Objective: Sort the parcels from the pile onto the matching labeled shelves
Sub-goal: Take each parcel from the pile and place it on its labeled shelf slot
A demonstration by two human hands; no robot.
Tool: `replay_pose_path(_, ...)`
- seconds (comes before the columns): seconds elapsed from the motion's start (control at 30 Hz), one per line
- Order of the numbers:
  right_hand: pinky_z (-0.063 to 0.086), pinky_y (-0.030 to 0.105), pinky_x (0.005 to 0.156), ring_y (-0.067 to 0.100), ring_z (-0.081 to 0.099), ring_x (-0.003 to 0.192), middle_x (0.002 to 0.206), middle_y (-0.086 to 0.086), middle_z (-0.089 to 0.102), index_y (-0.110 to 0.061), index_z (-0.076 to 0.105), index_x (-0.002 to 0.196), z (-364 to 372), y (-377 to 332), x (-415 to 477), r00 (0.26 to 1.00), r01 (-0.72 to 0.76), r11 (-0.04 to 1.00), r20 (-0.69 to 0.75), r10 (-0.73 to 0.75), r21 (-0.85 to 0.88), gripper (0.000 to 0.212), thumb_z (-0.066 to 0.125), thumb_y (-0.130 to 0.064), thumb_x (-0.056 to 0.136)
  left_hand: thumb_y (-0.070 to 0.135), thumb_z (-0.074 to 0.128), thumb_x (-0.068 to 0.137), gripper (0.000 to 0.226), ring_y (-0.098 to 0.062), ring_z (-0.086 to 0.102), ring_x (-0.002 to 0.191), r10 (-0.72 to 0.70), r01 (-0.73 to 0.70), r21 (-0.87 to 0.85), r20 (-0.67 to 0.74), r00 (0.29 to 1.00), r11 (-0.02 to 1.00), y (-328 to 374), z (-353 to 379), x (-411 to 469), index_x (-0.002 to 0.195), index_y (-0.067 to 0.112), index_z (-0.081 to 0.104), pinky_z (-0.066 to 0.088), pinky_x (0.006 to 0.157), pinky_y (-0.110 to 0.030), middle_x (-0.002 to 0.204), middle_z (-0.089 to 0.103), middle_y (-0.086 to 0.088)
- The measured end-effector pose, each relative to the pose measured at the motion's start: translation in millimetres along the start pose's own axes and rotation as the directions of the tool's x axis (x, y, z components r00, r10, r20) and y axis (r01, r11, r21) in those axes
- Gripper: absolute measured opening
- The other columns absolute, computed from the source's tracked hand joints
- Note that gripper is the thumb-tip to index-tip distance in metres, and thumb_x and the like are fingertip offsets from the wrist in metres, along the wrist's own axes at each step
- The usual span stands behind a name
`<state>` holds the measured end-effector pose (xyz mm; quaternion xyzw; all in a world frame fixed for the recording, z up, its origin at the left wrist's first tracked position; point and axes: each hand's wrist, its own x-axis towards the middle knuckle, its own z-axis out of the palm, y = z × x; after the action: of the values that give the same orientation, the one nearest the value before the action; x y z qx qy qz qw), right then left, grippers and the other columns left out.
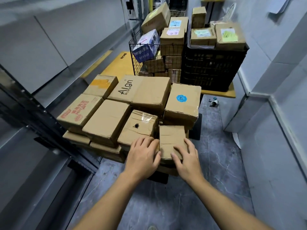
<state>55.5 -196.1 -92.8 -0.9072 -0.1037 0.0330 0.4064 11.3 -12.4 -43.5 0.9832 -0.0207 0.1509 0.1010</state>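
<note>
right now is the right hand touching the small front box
Touching. Head view shows the right hand lying on top of the small front box.
</note>
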Motion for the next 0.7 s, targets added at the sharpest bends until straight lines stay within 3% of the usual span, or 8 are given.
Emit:
replay_pose_path(0.1, 0.034, 0.048, 0.117, 0.024, 0.030, 0.144, 0.159, 0.000, 0.025, -0.022, 0.059, 0.135, -5, 0, 4, 0.998, -0.056, 0.997, -0.025, 0.058, 0.060, 0.042, 0.067, -0.030, 0.095, 0.043, 0.048, 0.086, 0.043, -0.017, 0.050, 0.108, -0.008, 0.009, -0.040, 0.008, 1.000, 0.999, 11, 9, -5, 0.123, 0.022, 0.057, 0.045, 0.092, -0.035, 0.117, 0.059, 0.003)
replay_pose_path(0.2, 0.032, 0.046, 0.119, 0.024, 0.026, 0.147, 0.163, 0.001, 0.016, -0.029, 0.045, 0.148, -11, -2, 7, 0.988, -0.153, 0.982, 0.009, 0.153, 0.107, 0.059, 0.068, -0.031, 0.094, 0.044, 0.045, 0.087, 0.048, -0.017, 0.048, 0.115, -0.035, 0.040, -0.087, 0.058, 0.998, 0.995, 20, 20, -10, 0.129, 0.022, 0.055, 0.044, 0.098, -0.037, 0.124, 0.056, 0.002)
replay_pose_path(0.37, 0.035, 0.035, 0.111, 0.025, 0.045, 0.133, 0.148, 0.008, 0.044, -0.024, 0.048, 0.147, -26, 5, 10, 0.980, -0.194, 0.966, 0.082, 0.182, 0.169, 0.055, 0.067, -0.028, 0.096, 0.050, 0.038, 0.090, 0.054, -0.016, 0.039, 0.126, -0.170, 0.207, -0.185, 0.200, 0.965, 0.961, 24, 40, -15, 0.140, 0.029, 0.040, 0.039, 0.105, -0.038, 0.141, 0.042, 0.004)
replay_pose_path(0.53, 0.039, 0.032, 0.106, 0.023, 0.050, 0.128, 0.141, 0.008, 0.051, -0.027, 0.051, 0.144, -38, 13, 7, 0.981, -0.177, 0.959, 0.114, 0.155, 0.221, 0.049, 0.064, -0.021, 0.097, 0.052, 0.040, 0.093, 0.062, -0.014, 0.036, 0.132, -0.186, 0.292, -0.320, 0.323, 0.928, 0.902, 39, 50, -20, 0.150, 0.032, 0.023, 0.035, 0.109, -0.036, 0.150, 0.034, 0.007)
replay_pose_path(0.6, 0.040, 0.034, 0.108, 0.022, 0.050, 0.128, 0.140, 0.006, 0.052, -0.032, 0.053, 0.142, -41, 17, 2, 0.984, -0.162, 0.953, 0.111, 0.138, 0.255, 0.047, 0.063, -0.021, 0.097, 0.049, 0.044, 0.093, 0.062, -0.010, 0.035, 0.135, -0.169, 0.285, -0.424, 0.291, 0.942, 0.860, 45, 48, -22, 0.150, 0.032, 0.027, 0.033, 0.112, -0.033, 0.151, 0.035, 0.009)
replay_pose_path(0.7, 0.041, 0.039, 0.111, 0.016, 0.051, 0.129, 0.139, -0.003, 0.052, -0.051, 0.054, 0.128, -49, 23, -6, 0.986, -0.154, 0.921, 0.115, 0.120, 0.358, 0.039, 0.061, -0.029, 0.097, 0.044, 0.050, 0.092, 0.055, -0.005, 0.038, 0.133, -0.135, 0.180, -0.565, 0.120, 0.983, 0.805, 55, 35, -23, 0.144, 0.034, 0.037, 0.037, 0.105, -0.021, 0.143, 0.043, 0.013)
